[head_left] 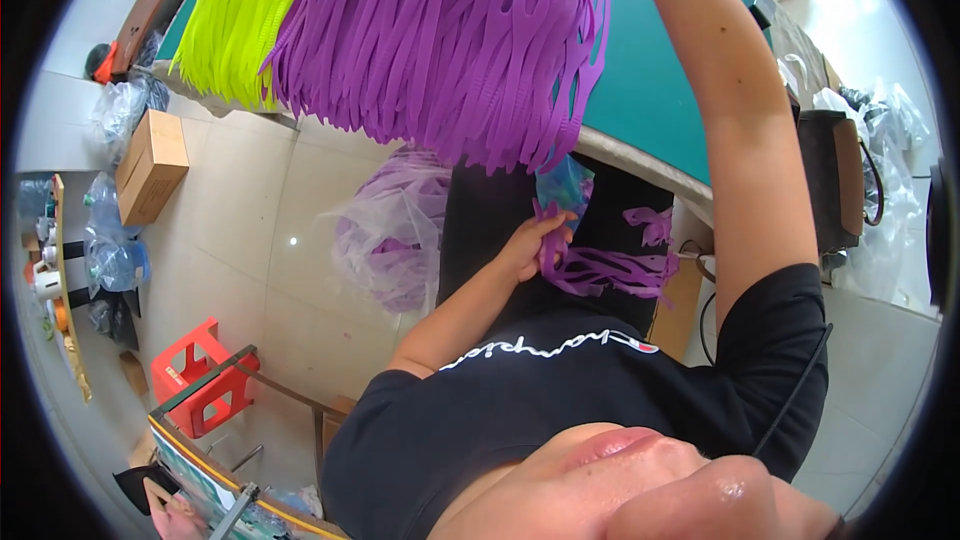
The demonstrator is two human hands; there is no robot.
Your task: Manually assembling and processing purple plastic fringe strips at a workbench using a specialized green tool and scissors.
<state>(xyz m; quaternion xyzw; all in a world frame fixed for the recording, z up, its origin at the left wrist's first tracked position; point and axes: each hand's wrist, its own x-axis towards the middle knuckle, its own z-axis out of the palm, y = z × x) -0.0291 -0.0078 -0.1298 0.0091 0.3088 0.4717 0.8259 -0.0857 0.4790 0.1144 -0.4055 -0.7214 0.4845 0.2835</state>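
Observation:
A thick row of purple rubber straps (430,40), with slits and ribbed ends, hangs over the near edge of the green tabletop (650,80). Beside it on the left hangs a bunch of lime-yellow straps (240,20). Below the table edge, close to my lap, my left hand (540,245) is closed round some loose purple straps (548,230). More purple straps (620,270) lie across my lap to the right of it. A blue shiny piece (567,185) shows just beyond my fingers. My right arm reaches up over the table, and its hand is beyond the top edge.
A clear plastic bag of purple pieces (395,230) sits on the floor to the left. Farther left are a cardboard box (152,165), large plastic bottles (115,260) and a red stool (205,375). A dark bag (830,180) hangs at the right, near plastic bags (885,130).

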